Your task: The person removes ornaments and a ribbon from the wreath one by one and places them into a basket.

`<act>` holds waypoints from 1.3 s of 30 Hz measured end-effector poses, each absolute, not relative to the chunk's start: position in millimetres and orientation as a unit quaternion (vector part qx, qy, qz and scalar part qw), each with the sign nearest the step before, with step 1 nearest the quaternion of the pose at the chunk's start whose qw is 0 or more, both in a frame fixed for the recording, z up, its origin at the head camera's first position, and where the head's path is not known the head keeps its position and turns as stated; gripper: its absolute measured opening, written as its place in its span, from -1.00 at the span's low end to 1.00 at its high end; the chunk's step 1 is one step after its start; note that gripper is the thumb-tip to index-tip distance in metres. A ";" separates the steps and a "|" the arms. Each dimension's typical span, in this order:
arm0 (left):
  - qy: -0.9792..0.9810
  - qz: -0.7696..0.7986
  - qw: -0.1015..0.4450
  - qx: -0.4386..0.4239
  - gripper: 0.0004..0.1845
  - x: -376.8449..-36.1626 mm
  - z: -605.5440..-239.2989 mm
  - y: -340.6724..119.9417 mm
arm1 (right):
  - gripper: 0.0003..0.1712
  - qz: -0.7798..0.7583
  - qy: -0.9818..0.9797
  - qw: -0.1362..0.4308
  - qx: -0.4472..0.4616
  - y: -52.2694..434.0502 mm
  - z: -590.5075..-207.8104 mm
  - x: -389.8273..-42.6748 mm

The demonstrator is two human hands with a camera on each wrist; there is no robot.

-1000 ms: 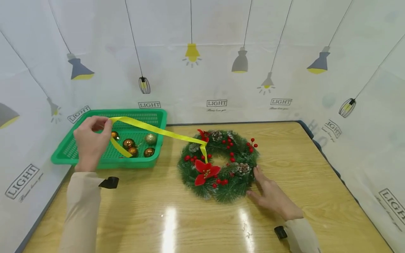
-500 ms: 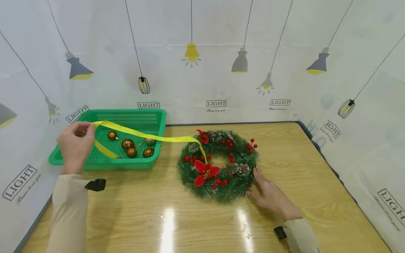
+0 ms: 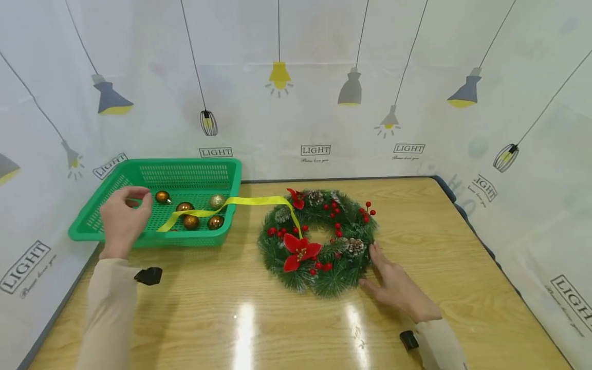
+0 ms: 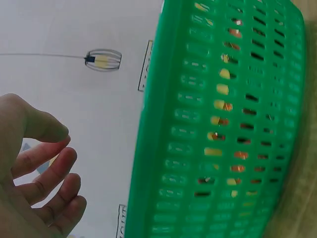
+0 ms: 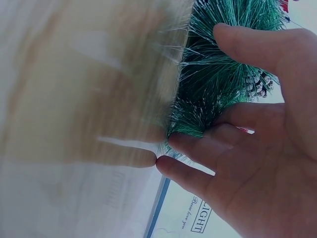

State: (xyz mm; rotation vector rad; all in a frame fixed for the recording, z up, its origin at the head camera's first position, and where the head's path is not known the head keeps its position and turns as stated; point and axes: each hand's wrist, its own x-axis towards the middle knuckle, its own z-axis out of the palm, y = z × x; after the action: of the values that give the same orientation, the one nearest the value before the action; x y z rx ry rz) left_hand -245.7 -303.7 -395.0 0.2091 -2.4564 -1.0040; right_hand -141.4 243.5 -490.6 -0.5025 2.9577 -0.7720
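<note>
Left hand at lower left, fingers loosely curled and holding nothing, green perforated basket just right of it, not touching, yellow and orange glints through its holes, lamp-print backdrop above the fingers.

The yellow ribbon lies loose: one end hangs over the inner edge of the wreath, and the band runs left over the rim of the green basket, down between the gold baubles. The green wreath lies flat on the table, with red berries, pine cones and a red flower.
</note>
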 end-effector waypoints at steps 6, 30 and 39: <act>-0.893 -0.380 0.240 0.022 -0.69 -250.1 -391.2 -270.2 | 0.04 -0.252 0.954 0.025 -0.158 245.9 -488.8 -140.5; -0.889 -0.410 0.160 -0.124 -0.83 -274.3 -412.0 -146.7 | 0.00 -0.263 0.953 0.024 -0.150 248.6 -488.2 -138.7; -0.896 -0.406 0.124 -0.130 -0.80 -278.4 -415.2 -126.0 | 0.02 -0.272 0.949 0.035 -0.157 244.7 -490.5 -140.9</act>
State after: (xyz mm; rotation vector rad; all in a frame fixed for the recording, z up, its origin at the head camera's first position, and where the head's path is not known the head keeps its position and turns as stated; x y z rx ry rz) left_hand -278.4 -126.0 -415.2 -0.3796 -2.6112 -1.1841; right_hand -140.9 244.7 -490.5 -0.4823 2.9161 -0.8365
